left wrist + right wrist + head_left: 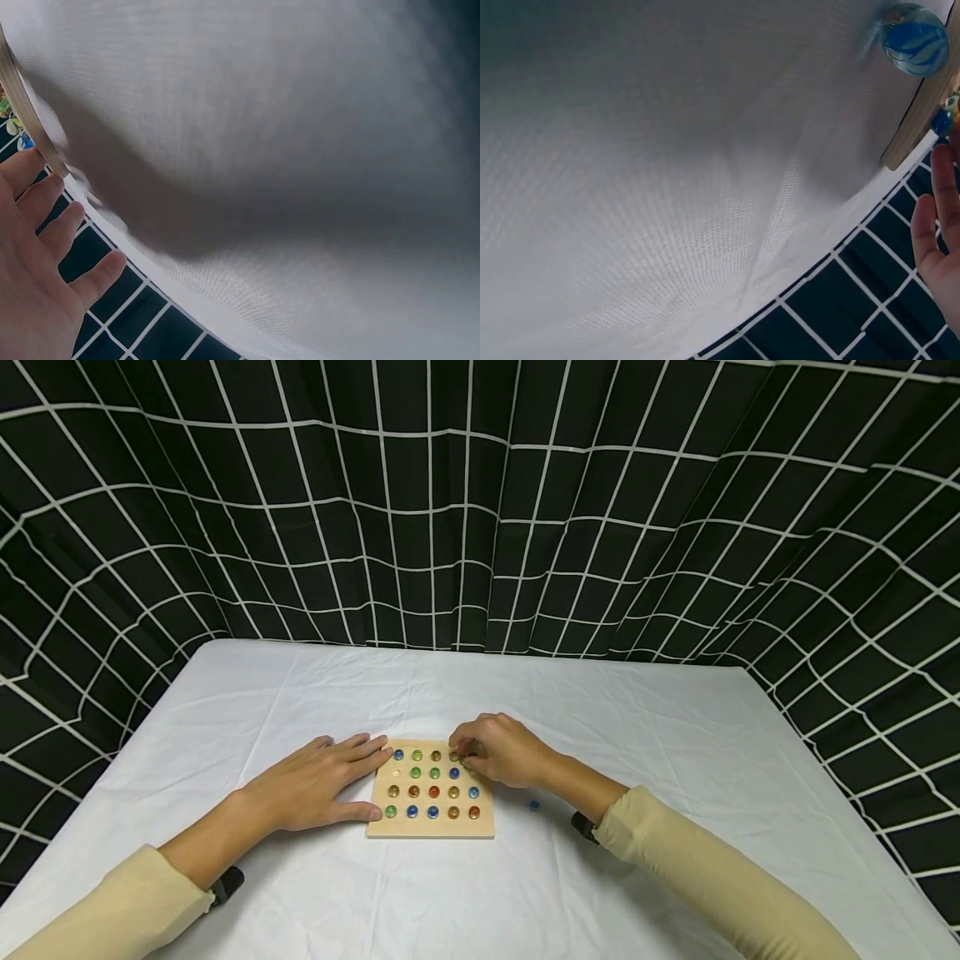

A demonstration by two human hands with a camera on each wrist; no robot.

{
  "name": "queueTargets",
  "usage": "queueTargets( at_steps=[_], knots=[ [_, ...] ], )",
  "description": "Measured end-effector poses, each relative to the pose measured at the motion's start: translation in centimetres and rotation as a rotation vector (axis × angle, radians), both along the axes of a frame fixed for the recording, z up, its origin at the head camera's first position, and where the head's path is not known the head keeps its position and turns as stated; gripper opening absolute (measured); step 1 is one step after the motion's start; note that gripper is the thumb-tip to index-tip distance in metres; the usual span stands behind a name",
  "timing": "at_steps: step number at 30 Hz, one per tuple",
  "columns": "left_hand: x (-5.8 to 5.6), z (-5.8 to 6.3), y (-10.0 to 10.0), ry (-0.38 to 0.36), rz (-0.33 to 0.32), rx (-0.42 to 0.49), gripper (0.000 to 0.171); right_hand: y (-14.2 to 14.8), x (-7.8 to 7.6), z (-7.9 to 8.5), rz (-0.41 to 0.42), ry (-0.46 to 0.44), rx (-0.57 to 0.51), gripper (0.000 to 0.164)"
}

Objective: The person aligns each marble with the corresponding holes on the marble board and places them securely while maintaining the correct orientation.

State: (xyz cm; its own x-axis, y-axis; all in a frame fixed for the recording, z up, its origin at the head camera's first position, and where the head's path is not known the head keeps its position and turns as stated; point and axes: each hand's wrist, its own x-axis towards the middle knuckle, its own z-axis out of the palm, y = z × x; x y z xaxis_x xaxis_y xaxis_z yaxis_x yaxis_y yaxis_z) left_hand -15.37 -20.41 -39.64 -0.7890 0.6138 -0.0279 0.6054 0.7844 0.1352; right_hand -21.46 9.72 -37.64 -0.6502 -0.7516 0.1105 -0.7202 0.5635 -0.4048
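Observation:
A pale wooden board point(431, 828) lies on the white cloth with rows of coloured glass marbles point(433, 792) set in it. My left hand point(318, 781) rests along its left edge, fingers straight and spread, the thumb near a green marble point(390, 812). At the board's upper right corner my right hand point(510, 750) has curled fingers and pinches a marble point(454, 757) in the far row; the fingertips partly hide it. A single blue marble point(534, 806) sits on the cloth right of the board, also large in the right wrist view as a blue-swirled marble point(915, 41).
White cloth point(637, 735) covers the table, with slight creases. A black curtain with a white grid point(450, 527) hangs behind and along both sides. Dark wrist devices show at the left cuff point(227, 885) and the right cuff point(583, 827).

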Motion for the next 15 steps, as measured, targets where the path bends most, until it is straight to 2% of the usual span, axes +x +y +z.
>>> queueTargets(
  at_steps=[15],
  knots=[
    [0.0,0.1,0.1,0.0,0.004,0.004,0.087,1.2,1.0,0.2,0.012,-0.042,0.009,0.027]
  ],
)
